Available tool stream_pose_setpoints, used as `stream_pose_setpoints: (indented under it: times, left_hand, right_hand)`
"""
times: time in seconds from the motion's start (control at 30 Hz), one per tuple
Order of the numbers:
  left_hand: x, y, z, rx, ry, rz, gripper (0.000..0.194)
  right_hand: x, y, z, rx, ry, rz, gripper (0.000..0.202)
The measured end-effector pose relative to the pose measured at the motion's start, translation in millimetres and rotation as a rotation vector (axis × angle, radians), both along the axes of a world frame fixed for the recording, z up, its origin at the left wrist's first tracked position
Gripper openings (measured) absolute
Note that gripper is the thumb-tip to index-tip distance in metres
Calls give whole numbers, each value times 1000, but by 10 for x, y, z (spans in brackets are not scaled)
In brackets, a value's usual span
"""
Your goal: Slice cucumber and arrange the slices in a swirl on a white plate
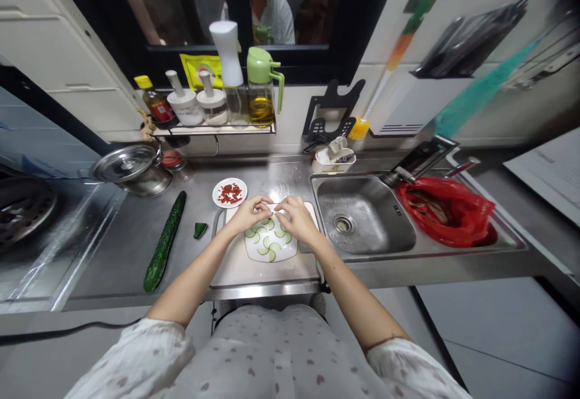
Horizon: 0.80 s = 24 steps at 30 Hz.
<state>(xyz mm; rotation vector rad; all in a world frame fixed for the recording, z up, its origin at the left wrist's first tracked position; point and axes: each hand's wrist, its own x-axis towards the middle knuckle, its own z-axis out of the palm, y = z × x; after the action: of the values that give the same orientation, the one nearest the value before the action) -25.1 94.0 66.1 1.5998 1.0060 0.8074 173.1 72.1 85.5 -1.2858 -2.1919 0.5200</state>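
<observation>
Both hands meet over the far edge of a white plate (254,253) that sits on the pale cutting board (231,273) at the front of the counter; the left hand (255,211) has its fingers curled and its thumb brought close to the fingertips; the right hand (296,217) is bent in much the same way, its tips just beside the left hand's; a small pale spot shows between them, too small to tell whether either hand has hold of something; on the plate, thin curved green slices (272,248) lie in little pinwheels, the one nearest the person plainly seen, those at the far side partly hidden by the fingers; the work in hand looks like fine fingertip work above this pattern, so it would go best with a light pinch, wrists held up clear of the slices, and anything put down lowered straight rather than slid; turning each curve the same way would keep the pinwheels even; the white dish (215,198) of red bits (230,193) stands just beyond the board's far left corner, near the left hand, so that elbow and wrist should swing with care; the long cucumber (165,242) and its cut end (200,230) lie to the left, apart from the board; the sink (369,217) is to the right.
</observation>
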Motion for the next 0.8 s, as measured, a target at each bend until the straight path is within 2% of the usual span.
stream_pose_setpoints:
  times: [0.33,0.53,0.63,0.8]
  left_hand:
    - [52,-21,-39,-12,2,-96,45]
    - [70,-8,-113,-25,19,-43,47]
    - [97,-10,-212,2,133,56,43]
    - [196,-71,-450,43,393,130,31]
  right_hand:
    - [41,-19,-62,0,-60,59,10]
    - [96,-47,-86,-14,-66,26,12]
    - [183,-81,-187,-34,-92,-25,14]
    - [293,-155,-501,-115,-250,-80,17]
